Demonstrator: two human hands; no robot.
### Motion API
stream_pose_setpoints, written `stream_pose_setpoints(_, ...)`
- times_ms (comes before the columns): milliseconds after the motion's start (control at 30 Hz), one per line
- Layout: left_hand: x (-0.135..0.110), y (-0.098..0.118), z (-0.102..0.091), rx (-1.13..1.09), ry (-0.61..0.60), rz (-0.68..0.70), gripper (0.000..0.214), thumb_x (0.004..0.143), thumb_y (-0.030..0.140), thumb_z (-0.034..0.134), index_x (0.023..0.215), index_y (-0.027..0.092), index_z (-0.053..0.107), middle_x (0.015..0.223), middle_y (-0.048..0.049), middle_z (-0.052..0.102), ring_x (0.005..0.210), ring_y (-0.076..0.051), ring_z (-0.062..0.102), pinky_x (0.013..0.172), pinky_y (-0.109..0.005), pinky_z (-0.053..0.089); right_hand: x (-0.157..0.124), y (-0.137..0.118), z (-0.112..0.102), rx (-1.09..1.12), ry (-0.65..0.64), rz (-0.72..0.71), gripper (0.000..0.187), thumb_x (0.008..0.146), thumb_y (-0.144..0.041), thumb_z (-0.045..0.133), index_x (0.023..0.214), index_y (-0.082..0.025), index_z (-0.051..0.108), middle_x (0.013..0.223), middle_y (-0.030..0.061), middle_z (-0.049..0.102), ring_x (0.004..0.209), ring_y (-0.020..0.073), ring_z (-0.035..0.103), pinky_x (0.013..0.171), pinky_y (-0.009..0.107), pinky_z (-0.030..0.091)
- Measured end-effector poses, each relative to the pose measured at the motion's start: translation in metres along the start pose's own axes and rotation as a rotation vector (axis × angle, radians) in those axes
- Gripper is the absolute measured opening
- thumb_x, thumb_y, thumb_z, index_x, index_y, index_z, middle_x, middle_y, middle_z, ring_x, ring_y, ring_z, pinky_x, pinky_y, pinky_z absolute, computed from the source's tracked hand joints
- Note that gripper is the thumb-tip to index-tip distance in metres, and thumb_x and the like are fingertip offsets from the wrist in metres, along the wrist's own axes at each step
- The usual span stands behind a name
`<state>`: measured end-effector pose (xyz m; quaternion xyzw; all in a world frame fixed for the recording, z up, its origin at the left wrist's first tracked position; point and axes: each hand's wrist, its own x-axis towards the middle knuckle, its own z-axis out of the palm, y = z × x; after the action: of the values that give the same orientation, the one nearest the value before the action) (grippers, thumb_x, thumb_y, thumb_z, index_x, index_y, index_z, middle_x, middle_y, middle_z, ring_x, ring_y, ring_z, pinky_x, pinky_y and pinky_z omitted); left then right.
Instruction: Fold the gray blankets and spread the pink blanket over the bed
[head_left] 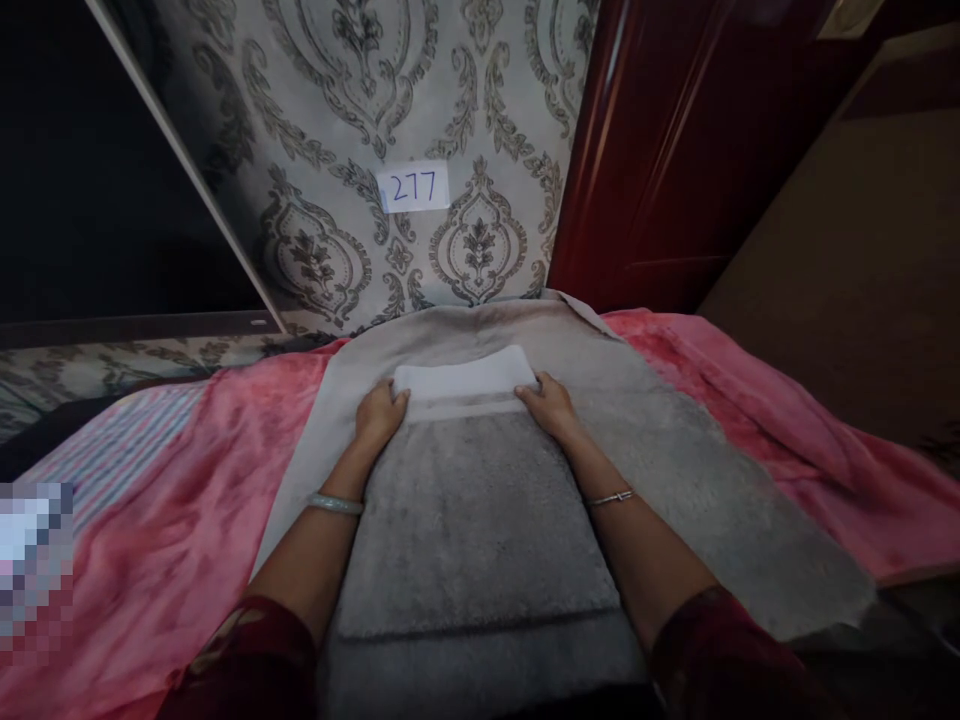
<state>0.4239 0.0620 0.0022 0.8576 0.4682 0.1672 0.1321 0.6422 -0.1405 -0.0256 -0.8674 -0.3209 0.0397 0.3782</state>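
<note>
Left hand (382, 412) and right hand (549, 403) each pinch one end of the white band (465, 380) at the far edge of a gray plush towel (480, 520), thumbs on top, the other fingers partly hidden. The towel runs back between the forearms toward the wearer, over a larger gray cloth (667, 490), which lies on a pink blanket (247, 430) showing on both sides. A pale green bangle (335, 503) circles the left wrist, a thin metal bracelet (611, 497) the right. Beyond, a paper label (413, 187) reading 277 sits on patterned wallpaper (319, 150), between a dark screen (112, 200) and a dark red door (660, 150).
</note>
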Motion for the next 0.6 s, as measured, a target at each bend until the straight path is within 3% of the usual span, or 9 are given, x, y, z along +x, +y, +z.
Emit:
stream_pose_setpoints(167,-0.005,-0.001,0.0,-0.027,0.041,-0.022,0.048,0.095,0.038,0.053,0.139,0.018,0.054,0.116,-0.0144,0.073,0.113,-0.03,0.067,0.094,-0.039,0.051,0.0,0.003,0.004,-0.003,0.04,-0.017,0.039,0.086,-0.036,0.062,0.118,-0.014,0.068,0.107,0.0122,0.073,0.097,0.025,0.066,0.079,0.029,0.048)
stream_pose_setpoints(433,-0.006,-0.005,0.0,-0.081,0.024,0.0,0.047,0.097,0.038,0.048,0.137,0.015,0.057,0.112,-0.0132,0.073,0.11,-0.029,0.068,0.093,-0.037,0.051,-0.005,0.003,0.004,0.031,0.02,-0.051,0.034,0.092,-0.038,0.054,0.109,-0.014,0.07,0.099,0.0096,0.074,0.089,0.0227,0.066,0.077,0.028,0.048)
stream_pose_setpoints(600,-0.009,-0.006,-0.019,-0.125,-0.039,0.067,0.046,0.095,0.03,0.046,0.135,0.011,0.059,0.115,-0.0127,0.074,0.106,-0.024,0.07,0.092,-0.033,0.053,-0.012,-0.007,-0.011,0.02,0.001,-0.082,0.036,0.095,-0.03,0.046,0.12,-0.014,0.067,0.112,0.0128,0.073,0.102,0.0243,0.067,0.09,0.033,0.05)
